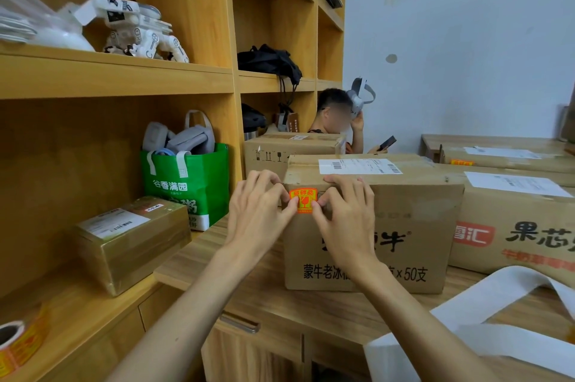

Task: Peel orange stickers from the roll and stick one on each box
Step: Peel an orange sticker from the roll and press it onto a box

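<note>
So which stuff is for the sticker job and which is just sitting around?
For the job: orange sticker, the box it's pressed onto, sticker roll, left hand, right hand, white backing strip.
Just lying about: green bag, white toy robot, black bag.

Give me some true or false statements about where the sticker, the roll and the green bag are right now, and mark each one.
1. The left hand and the right hand both touch the orange sticker on the box. True.
2. The orange sticker sits at the bottom right of the box's front face. False: it is at the top left corner of that face.
3. The sticker roll lies on top of the box. False: it lies on the shelf at the lower left.
4. The green bag stands to the left of the box. True.
</note>
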The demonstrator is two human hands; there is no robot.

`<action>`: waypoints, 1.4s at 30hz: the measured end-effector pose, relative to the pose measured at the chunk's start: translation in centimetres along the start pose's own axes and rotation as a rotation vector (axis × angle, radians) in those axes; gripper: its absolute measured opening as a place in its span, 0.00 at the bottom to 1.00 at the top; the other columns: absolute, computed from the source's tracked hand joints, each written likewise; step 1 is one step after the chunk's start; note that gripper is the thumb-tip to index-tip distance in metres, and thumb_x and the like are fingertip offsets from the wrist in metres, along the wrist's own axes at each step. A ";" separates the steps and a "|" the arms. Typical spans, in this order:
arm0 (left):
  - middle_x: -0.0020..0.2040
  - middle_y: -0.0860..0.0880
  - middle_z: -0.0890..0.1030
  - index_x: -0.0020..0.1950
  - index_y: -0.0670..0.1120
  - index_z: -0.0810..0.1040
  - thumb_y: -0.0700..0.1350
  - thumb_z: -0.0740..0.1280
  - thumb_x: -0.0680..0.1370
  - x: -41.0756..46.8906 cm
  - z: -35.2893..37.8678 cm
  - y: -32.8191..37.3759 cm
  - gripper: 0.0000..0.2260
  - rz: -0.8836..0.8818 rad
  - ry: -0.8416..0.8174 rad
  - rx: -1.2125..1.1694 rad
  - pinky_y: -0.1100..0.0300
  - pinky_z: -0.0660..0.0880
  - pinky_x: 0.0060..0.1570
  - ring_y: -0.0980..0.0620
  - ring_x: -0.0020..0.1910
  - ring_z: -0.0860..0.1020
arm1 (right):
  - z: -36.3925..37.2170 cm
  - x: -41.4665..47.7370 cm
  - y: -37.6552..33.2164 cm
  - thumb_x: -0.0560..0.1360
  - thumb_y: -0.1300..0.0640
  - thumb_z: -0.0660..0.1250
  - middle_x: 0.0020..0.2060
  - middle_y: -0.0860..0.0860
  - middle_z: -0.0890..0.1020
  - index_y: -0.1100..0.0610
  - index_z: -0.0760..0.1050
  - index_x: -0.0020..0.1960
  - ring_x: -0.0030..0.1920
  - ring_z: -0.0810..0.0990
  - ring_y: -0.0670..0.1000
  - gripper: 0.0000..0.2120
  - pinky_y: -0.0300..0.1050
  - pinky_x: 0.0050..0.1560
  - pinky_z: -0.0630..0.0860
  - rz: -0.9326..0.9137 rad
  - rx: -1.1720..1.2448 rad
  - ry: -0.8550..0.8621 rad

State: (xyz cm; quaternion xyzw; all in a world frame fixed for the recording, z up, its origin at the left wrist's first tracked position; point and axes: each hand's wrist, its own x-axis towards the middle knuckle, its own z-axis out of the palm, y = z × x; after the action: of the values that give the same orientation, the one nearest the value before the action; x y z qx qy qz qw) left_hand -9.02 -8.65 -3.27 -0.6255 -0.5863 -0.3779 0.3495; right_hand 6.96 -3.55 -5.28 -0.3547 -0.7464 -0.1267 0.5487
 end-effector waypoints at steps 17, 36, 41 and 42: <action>0.76 0.60 0.69 0.75 0.62 0.70 0.58 0.71 0.77 1.7 0.9 -3.2 0.27 -0.215 -0.463 -0.684 0.52 0.63 0.76 0.63 0.75 0.64 | -2.0 3.4 2.9 0.75 0.36 0.66 0.62 0.48 0.80 0.52 0.77 0.62 0.65 0.74 0.48 0.24 0.47 0.72 0.56 -0.022 0.005 -0.282; 0.71 0.61 0.73 0.70 0.57 0.77 0.53 0.71 0.78 1.4 1.4 -3.6 0.20 -0.233 -0.422 -0.818 0.76 0.63 0.62 0.69 0.70 0.67 | -1.3 2.7 3.7 0.76 0.34 0.62 0.54 0.44 0.80 0.50 0.77 0.57 0.56 0.74 0.48 0.22 0.43 0.57 0.61 -0.059 0.007 -0.235; 0.72 0.61 0.72 0.72 0.58 0.76 0.52 0.70 0.79 1.2 1.5 -3.5 0.20 -0.227 -0.410 -0.811 0.65 0.64 0.69 0.69 0.71 0.66 | -1.2 2.8 3.5 0.76 0.36 0.62 0.55 0.45 0.80 0.51 0.77 0.58 0.57 0.75 0.49 0.21 0.45 0.59 0.62 -0.061 -0.034 -0.238; 0.73 0.62 0.72 0.72 0.59 0.75 0.53 0.70 0.79 1.1 1.5 -3.6 0.21 -0.227 -0.417 -0.810 0.62 0.64 0.71 0.68 0.72 0.66 | -1.2 2.8 3.5 0.75 0.36 0.63 0.55 0.45 0.80 0.51 0.76 0.58 0.57 0.75 0.49 0.21 0.45 0.59 0.63 -0.067 -0.037 -0.239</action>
State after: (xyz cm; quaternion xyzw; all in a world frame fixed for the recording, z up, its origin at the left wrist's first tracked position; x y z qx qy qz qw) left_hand -12.49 -6.57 -3.04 -0.7059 -0.5141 -0.4785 -0.0918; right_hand 9.79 -0.64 -3.00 -0.3521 -0.8153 -0.1154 0.4449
